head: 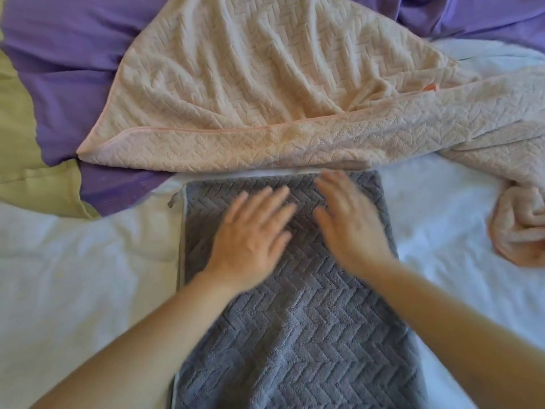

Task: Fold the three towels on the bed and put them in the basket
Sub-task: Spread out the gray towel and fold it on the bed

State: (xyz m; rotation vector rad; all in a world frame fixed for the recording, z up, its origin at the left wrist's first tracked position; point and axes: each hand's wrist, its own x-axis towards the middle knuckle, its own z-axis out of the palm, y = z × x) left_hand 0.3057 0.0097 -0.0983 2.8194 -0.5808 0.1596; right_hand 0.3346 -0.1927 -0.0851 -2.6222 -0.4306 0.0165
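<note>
Towel in grey, a grey towel [295,335] with a raised herringbone weave, lies flat in a long, narrow, folded shape in the near centre of the bed [73,276]. It runs from the near edge of the view away to a straight far edge. Pale trim [183,231] lines its left side and far end, and a small grey loop [174,199] sticks out at the far left corner.

Both of the person's bare forearms reach in from the near edge. The left hand [253,231] lies palm down on the far half of the grey towel, fingers straight and spread, gripping nothing. The right hand [351,222] lies just beside it to the right, also palm down with fingers straight and gripping nothing, its fingertips near the towel's far edge. Both hands are blurred, so how firmly they press cannot be told.

Just beyond the grey towel, a large pink towel [250,84] of the same weave is spread loose and rumpled across the far part of the bed. Its near hem touches or overlaps the grey towel's far edge, and its right end is bunched in a heap at the right. A small orange tag [429,87] shows on it at the far right.

The bed has a white cover. A purple sheet [59,84] lies under the pink towel at the far left and far right, and a yellow-green cloth [17,143] shows at the left edge.
</note>
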